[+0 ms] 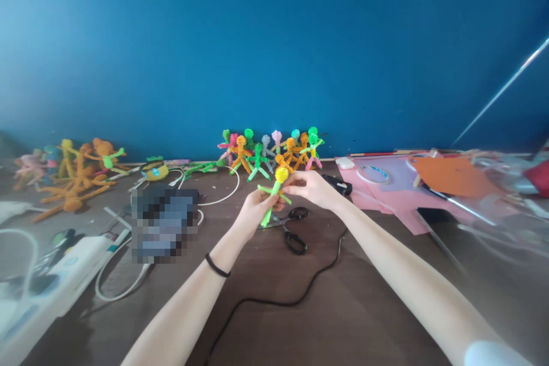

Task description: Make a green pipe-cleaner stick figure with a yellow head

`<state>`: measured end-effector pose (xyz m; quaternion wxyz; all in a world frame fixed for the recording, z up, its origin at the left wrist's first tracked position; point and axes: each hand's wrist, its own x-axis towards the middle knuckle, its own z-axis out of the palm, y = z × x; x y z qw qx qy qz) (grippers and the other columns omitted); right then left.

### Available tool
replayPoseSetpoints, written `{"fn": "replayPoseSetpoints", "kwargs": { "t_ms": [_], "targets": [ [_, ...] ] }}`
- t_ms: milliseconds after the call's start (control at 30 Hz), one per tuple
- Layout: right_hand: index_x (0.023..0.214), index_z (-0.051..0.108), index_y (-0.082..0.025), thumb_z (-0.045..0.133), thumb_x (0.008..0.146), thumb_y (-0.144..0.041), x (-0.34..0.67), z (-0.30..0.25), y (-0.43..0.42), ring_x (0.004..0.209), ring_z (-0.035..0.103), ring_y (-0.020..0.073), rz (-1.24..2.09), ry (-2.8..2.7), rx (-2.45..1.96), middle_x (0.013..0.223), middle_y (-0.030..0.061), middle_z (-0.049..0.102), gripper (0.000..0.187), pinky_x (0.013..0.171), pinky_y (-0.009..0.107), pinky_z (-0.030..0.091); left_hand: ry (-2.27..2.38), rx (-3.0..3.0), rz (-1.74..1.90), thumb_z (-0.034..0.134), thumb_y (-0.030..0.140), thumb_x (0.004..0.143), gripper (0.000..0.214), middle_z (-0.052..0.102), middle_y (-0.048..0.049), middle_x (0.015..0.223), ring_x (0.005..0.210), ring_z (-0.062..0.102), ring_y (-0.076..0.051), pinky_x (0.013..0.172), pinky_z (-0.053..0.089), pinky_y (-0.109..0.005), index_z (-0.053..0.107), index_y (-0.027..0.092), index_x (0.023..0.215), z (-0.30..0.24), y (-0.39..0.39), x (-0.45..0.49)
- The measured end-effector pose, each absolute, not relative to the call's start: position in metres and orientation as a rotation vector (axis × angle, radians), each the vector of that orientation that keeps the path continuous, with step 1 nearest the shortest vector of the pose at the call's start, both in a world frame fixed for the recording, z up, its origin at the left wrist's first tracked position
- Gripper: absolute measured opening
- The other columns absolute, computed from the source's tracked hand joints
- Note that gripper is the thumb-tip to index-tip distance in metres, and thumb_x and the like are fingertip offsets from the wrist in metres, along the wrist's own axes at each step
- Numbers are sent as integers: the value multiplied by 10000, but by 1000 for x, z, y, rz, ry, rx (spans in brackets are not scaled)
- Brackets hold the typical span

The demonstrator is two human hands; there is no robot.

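Note:
A small pipe-cleaner doll (275, 187) with a yellow coiled head and bright green body and limbs is up in front of me, slightly tilted. My left hand (257, 206) grips its body between thumb and fingers. From the other side, my right hand (309, 187) is closed in a pinch right beside the doll's head and arm; its fingertips partly hide what they touch. Below the doll lies a pair of black-handled scissors (295, 240), its blades partly behind my left hand. Several finished-looking pipe-cleaner dolls (258, 161) lean against the blue wall behind.
More pipe-cleaner dolls (72, 200) are piled at the left. A charging phone (171, 226), white cables and a power strip (72, 274) lie nearer. A black glue-gun-like tool (338, 185) trails a black cord (274, 302). Pink paper (364, 197) and orange paper (454, 176) lie right.

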<state>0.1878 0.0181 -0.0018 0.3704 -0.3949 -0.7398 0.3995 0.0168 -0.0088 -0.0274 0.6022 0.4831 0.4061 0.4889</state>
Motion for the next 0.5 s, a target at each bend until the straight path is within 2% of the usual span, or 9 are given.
{"fn": "replayPoseSetpoints", "kwargs": {
  "t_ms": [267, 500],
  "targets": [
    [756, 643, -138, 632, 699, -361, 189, -2, 18, 667, 560, 149, 1010, -1937, -1031, 714, 27, 632, 231, 662, 287, 422, 994, 1187, 1109, 700, 374, 641, 305, 661, -36, 619, 581, 627, -151, 623, 509, -298, 550, 123, 730, -25, -10, 20],
    [763, 653, -143, 625, 693, -271, 188, -4, 19, 726, 588, 163, 976, -1918, -1054, 772, 40, 663, 149, 705, 302, 444, 972, 1218, 1105, 684, 319, 664, 228, 640, -21, 621, 564, 578, -110, 581, 463, -238, 584, 124, 728, -25, -11, 18]
  ]
}}
